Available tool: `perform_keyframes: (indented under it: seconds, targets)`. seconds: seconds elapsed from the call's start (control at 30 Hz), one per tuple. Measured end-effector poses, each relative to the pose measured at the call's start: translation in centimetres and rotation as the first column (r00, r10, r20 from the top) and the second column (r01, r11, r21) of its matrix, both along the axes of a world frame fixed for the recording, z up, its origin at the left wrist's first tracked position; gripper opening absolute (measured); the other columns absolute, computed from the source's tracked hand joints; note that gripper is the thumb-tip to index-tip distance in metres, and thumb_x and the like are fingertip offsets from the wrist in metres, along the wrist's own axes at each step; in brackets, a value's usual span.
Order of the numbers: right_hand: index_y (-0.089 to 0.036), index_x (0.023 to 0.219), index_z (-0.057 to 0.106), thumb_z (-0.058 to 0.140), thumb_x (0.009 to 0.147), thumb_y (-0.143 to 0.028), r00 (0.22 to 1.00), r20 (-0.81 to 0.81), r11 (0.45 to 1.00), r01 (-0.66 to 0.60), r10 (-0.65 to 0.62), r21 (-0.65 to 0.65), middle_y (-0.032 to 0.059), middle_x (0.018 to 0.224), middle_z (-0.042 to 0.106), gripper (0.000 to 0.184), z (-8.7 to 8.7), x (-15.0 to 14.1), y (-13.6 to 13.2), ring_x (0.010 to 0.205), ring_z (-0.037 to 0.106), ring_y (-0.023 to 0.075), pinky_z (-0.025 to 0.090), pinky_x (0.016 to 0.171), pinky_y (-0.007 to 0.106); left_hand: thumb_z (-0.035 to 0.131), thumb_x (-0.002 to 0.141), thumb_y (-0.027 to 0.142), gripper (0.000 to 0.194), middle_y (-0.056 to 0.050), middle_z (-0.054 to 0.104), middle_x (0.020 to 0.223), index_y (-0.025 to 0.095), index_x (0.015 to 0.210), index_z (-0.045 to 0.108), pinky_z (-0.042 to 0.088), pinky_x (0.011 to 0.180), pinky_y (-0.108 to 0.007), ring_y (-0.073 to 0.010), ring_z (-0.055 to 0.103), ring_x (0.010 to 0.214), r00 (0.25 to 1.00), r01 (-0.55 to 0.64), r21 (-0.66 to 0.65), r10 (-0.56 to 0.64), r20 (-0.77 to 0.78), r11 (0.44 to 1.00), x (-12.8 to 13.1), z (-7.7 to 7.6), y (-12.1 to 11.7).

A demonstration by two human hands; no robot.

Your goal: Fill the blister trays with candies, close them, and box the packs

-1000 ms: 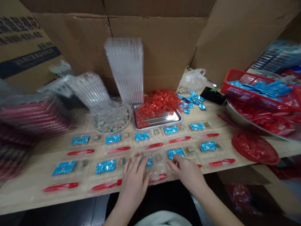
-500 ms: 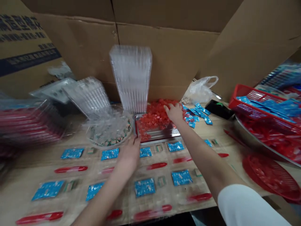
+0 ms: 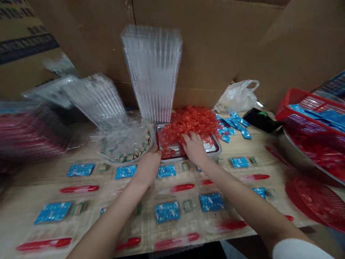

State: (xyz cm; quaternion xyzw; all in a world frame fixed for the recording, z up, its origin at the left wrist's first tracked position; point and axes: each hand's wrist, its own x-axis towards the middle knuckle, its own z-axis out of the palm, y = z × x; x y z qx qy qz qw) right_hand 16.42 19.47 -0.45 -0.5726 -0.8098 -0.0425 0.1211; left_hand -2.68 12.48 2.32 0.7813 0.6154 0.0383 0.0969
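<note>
A metal tray (image 3: 176,158) holds a heap of small red clear-wrapped pieces (image 3: 198,120), piled toward its back and right. My left hand (image 3: 149,164) is at the tray's front left corner, fingers bent and closed on the rim. Over the tray, my right hand (image 3: 196,148) rests against the front of the heap with its fingers apart; nothing shows in its grasp. Left of the tray stands a round clear tub (image 3: 104,158) of small green-and-white pieces with clear plastic on top. Clear blister trays lie in front, each with a blue packet (image 3: 167,212) and a red pen-like stick (image 3: 182,187).
Tall stacks of clear plastic trays (image 3: 152,75) lean against the cardboard (image 3: 215,54) behind. Blue packets (image 3: 237,124), a white plastic bag (image 3: 239,97) and a black tape dispenser (image 3: 261,120) sit right of the heap. A red basket (image 3: 304,100) and a red sieve (image 3: 318,203) are further right.
My right hand has drawn back from the far side of the red heap toward the tray's front. My left hand stays at the tray's corner. The view has shifted slightly.
</note>
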Motion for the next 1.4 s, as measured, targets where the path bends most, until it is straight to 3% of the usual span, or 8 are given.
perform_keyframes:
  seconds: [0.33, 0.47, 0.53, 0.7, 0.83, 1.13, 1.23, 1.4]
  targets:
    - [-0.014, 0.087, 0.068, 0.049, 0.085, -0.016, 0.952, 0.135, 0.962, -0.271, 0.274, -0.043, 0.0134, 0.101, 0.057, 0.019, 2.4, -3.4, 1.8, 0.101, 0.044, 0.0265, 0.037, 0.080, 0.037, 0.036, 0.080, -0.002, 0.037, -0.016, 0.061, 0.115, 0.011, 0.104, 0.061, 0.046, 0.092, -0.033, -0.0209, 0.061, 0.103, 0.999, -0.035, 0.045, 0.035, -0.007, 0.998, 0.0, -0.5, -0.2]
    - [-0.014, 0.085, 0.068, 0.055, 0.083, -0.022, 0.921, -0.340, 0.931, -0.279, 0.190, -0.234, 0.0091, 0.093, 0.061, 0.016, 3.3, -2.5, 1.6, 0.094, 0.051, 0.0204, 0.040, 0.080, 0.033, 0.041, 0.085, 0.007, 0.032, -0.014, 0.063, 0.113, 0.014, 0.110, 0.059, 0.043, 0.095, -0.038, -0.0224, 0.059, 0.105, 0.969, -0.101, 0.101, 0.075, 0.234, 0.990, 0.1, 0.4, -0.5]
    - [-0.015, 0.089, 0.067, 0.057, 0.083, -0.032, 0.721, -0.693, 0.807, -0.422, 0.022, -0.413, 0.0040, 0.084, 0.062, 0.021, 4.2, -0.8, 0.0, 0.079, 0.054, 0.0148, 0.043, 0.072, 0.028, 0.043, 0.088, 0.017, 0.027, -0.012, 0.064, 0.112, 0.015, 0.111, 0.059, 0.044, 0.095, -0.039, -0.0224, 0.059, 0.105, 0.817, -0.197, 0.003, 0.163, 0.553, 0.980, 0.7, 0.9, -0.9]
    - [-0.017, 0.082, 0.067, 0.074, 0.066, -0.036, 0.287, -0.810, 0.478, -0.688, -0.512, -0.546, 0.0000, 0.076, 0.065, 0.026, 5.2, 2.2, -5.2, 0.065, 0.055, 0.0090, 0.043, 0.059, 0.021, 0.060, 0.082, 0.037, 0.023, -0.005, 0.069, 0.090, 0.015, 0.089, 0.062, 0.051, 0.083, -0.030, -0.0138, 0.065, 0.082, -0.037, 0.162, -0.559, 0.571, 0.820, 0.813, 3.0, 1.8, -3.5]
    - [-0.016, 0.080, 0.067, 0.074, 0.066, -0.033, 0.208, -0.743, 0.363, -0.770, -0.636, -0.526, 0.0027, 0.081, 0.067, 0.023, 4.5, 3.0, -8.3, 0.071, 0.060, 0.0111, 0.048, 0.067, 0.024, 0.072, 0.073, 0.029, 0.024, -0.002, 0.067, 0.083, 0.015, 0.090, 0.063, 0.050, 0.073, -0.019, -0.0089, 0.064, 0.076, -0.212, 0.432, -0.676, 0.796, 0.567, 0.597, 4.5, 1.7, -6.2]
    - [-0.025, 0.105, 0.063, 0.063, 0.079, -0.026, 0.495, -0.858, 0.758, -0.506, -0.135, -0.411, 0.0037, 0.098, 0.067, 0.026, 4.5, 5.8, -17.1, 0.085, 0.063, 0.0149, 0.053, 0.071, 0.027, 0.073, 0.068, 0.038, 0.028, 0.005, 0.054, 0.058, 0.015, 0.074, 0.058, 0.036, 0.048, -0.015, -0.0037, 0.047, 0.048, -0.052, 0.249, -0.745, 0.777, 0.628, 0.619, 7.3, 0.8, -12.6]
    - [-0.024, 0.092, 0.069, 0.063, 0.080, -0.028, 0.609, -0.790, 0.808, -0.428, -0.073, -0.404, 0.0034, 0.088, 0.070, 0.014, 3.9, 6.8, -17.9, 0.079, 0.066, 0.0162, 0.054, 0.069, 0.028, 0.063, 0.077, 0.039, 0.023, 0.002, 0.057, 0.062, 0.017, 0.079, 0.060, 0.041, 0.052, -0.021, -0.0090, 0.052, 0.053, 0.224, 0.051, -0.688, 0.663, 0.715, 0.724, 7.0, 0.2, -14.7]
    - [-0.023, 0.093, 0.070, 0.062, 0.080, -0.030, 0.775, -0.632, 0.943, -0.232, 0.031, -0.239, 0.0051, 0.091, 0.071, 0.016, 1.9, 8.2, -16.4, 0.080, 0.066, 0.0192, 0.054, 0.071, 0.033, 0.055, 0.085, 0.023, 0.010, -0.004, 0.067, 0.099, 0.021, 0.089, 0.064, 0.041, 0.091, -0.040, -0.0220, 0.057, 0.101, 0.851, -0.095, 0.109, 0.024, 0.525, 0.990, 4.5, -2.0, -18.7]
